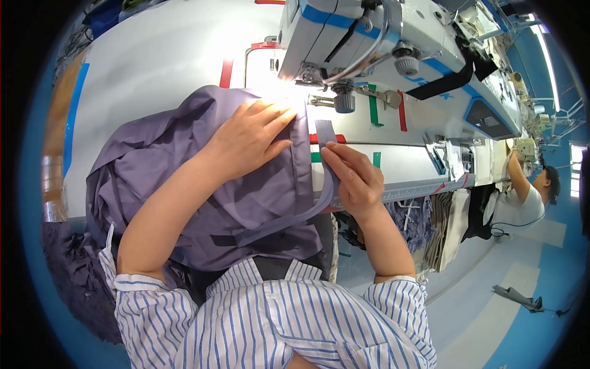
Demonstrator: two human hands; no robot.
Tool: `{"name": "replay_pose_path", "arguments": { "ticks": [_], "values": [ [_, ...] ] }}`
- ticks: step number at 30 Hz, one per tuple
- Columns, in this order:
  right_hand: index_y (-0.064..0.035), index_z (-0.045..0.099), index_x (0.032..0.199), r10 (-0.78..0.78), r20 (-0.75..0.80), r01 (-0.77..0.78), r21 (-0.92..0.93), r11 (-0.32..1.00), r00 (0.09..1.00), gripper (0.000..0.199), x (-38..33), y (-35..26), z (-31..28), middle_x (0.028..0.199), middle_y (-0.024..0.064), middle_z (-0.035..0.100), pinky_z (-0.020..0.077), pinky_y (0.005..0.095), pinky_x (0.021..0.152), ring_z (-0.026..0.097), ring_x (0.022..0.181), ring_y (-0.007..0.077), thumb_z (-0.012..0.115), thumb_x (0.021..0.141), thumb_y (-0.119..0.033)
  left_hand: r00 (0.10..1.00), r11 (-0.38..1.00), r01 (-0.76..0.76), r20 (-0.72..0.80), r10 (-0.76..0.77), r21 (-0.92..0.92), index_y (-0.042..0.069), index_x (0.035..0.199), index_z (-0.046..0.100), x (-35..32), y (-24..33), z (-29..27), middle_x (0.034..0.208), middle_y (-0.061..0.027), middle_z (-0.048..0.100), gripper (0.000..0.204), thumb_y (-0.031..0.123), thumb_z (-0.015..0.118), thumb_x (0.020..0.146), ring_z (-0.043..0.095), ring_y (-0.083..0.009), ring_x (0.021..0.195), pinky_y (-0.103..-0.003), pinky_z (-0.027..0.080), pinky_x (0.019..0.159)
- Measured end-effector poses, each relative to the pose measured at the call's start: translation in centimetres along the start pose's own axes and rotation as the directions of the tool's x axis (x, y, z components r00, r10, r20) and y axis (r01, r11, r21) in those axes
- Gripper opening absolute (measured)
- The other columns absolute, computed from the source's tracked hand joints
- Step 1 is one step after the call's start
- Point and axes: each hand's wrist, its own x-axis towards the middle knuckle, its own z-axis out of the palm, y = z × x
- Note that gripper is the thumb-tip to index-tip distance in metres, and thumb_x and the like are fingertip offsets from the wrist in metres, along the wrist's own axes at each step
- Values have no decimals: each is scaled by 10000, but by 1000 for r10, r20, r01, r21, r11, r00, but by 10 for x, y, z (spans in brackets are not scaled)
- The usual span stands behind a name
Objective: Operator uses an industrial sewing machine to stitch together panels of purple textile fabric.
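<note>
Purple-grey fabric [264, 197] is spread over the white table and hangs off its near edge, with a folded edge along its right side. My left hand [252, 135] lies on it with fingers stretched out, the fingertips close to the lit needle area of a white and blue sewing machine [430, 37]. Between the thumb and fingers of my right hand [355, 175] is a fabric strip [327, 132] of the same colour. One short end points up toward the machine; the rest curves down and left onto the fabric.
Red tape [227, 72] and green tape [374, 106] mark the white tabletop [178, 46]. Small scissors or snips [435, 154] lie at the right by the ruler edge [405, 189]. Piled fabric [452, 227] sits beyond the table. Another person [522, 190] works at the far right.
</note>
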Motion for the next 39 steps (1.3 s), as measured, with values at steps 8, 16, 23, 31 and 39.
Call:
{"name": "replay_pose_path", "arguments": {
  "ticks": [8,16,23,31,39],
  "values": [
    [-13,686,1045,-47,182,34,74,997,982,362,15,15,14,1059,117,655,570,304,711,676,866,242,602,697,41,996,996,-89,1,89,-10,20,1300,491,-18,2,2,1319,-114,504,627,311,686,780,419,-269,1262,-434,331,1062],
    [-25,670,1056,-123,209,117,41,992,970,456,21,22,38,1013,80,645,551,272,666,665,845,207,659,601,-8,998,998,-63,16,63,-12,15,1243,534,-23,2,2,1306,-113,497,598,302,709,748,416,-258,1261,-431,326,1069],
    [-23,670,1023,-89,240,94,-9,996,967,438,21,25,43,985,64,645,534,275,654,643,799,196,662,586,-5,999,997,-50,12,51,-53,15,1236,529,-23,3,1,1313,-116,473,604,234,720,707,413,-280,1260,-436,331,1070],
    [-25,679,997,-46,241,63,-60,996,969,410,21,21,45,969,49,648,523,277,670,619,818,188,664,586,-23,999,999,-41,1,41,-27,14,1243,513,-25,5,1,1287,-112,494,590,237,705,732,432,-262,1240,-424,341,1060],
    [-36,680,1000,-32,263,53,-74,996,964,403,21,20,46,972,41,648,522,285,701,615,844,187,668,596,-36,998,998,-51,-27,50,-25,15,1226,526,-24,4,1,1268,-110,509,559,207,701,732,449,-259,1227,-423,350,1054]
  ]
}}
